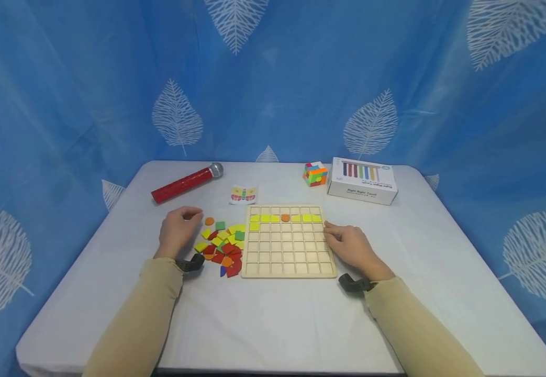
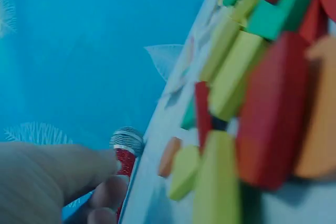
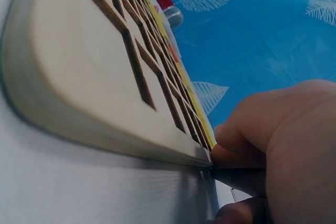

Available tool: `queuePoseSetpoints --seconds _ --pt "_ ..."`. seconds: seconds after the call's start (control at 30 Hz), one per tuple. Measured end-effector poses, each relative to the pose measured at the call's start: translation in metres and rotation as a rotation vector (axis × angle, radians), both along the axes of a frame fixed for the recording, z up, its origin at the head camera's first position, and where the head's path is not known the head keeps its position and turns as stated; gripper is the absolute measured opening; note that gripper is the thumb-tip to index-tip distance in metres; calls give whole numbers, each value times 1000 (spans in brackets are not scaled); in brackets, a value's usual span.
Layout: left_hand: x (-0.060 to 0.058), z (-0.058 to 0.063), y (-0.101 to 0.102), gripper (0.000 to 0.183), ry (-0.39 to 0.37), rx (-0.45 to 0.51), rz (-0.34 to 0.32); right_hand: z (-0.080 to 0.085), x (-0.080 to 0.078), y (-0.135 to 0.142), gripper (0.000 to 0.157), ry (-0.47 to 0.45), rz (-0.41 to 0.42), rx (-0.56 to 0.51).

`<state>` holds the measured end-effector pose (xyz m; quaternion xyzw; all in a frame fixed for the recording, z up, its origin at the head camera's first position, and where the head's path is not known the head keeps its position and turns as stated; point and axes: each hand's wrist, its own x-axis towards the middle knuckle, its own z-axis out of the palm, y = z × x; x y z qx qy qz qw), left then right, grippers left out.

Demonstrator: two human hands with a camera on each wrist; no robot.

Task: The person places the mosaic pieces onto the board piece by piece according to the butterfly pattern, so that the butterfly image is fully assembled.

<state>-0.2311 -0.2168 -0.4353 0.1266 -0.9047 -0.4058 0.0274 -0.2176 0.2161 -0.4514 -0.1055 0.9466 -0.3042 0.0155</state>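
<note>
While my right hand (image 1: pixel 350 246) pinches the right edge of the wooden grid board (image 1: pixel 288 245), which lies flat on the table (image 1: pixel 273 324), my left hand (image 1: pixel 178 230) is positioned just left of the loose coloured tiles (image 1: pixel 227 248), fingers loosely curled, nothing visible in its grip. Yellow tiles (image 1: pixel 265 218) and one central orange disc (image 1: pixel 285 218) occupy the board's second row; another yellow tile (image 1: pixel 254 226) sits at the third row's left end.

Loose tiles (image 1: pixel 227 247) are lying along the left edge of the board (image 1: pixel 289 257), a card (image 1: pixel 243 195) beyond its far-left corner. Near the far edge of the table (image 1: pixel 263 327), a microphone (image 1: pixel 183 185) is lying toward the left corner, a cube (image 1: pixel 315 175) and box (image 1: pixel 363 181) toward the right.
</note>
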Motion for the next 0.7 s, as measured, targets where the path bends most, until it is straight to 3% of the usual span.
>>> queuePoseSetpoints --seconds 0.13,0.27,0.7 --pt "-1 -8 4 45 -68 -97 -61 2 1 -1 36 -8 1 -8" --pt "0 -11 8 45 -59 -174 -72 1 1 -1 36 -9 -3 -10" --pt "0 -8 13 33 -15 -49 -26 -2 0 1 36 4 -3 -18"
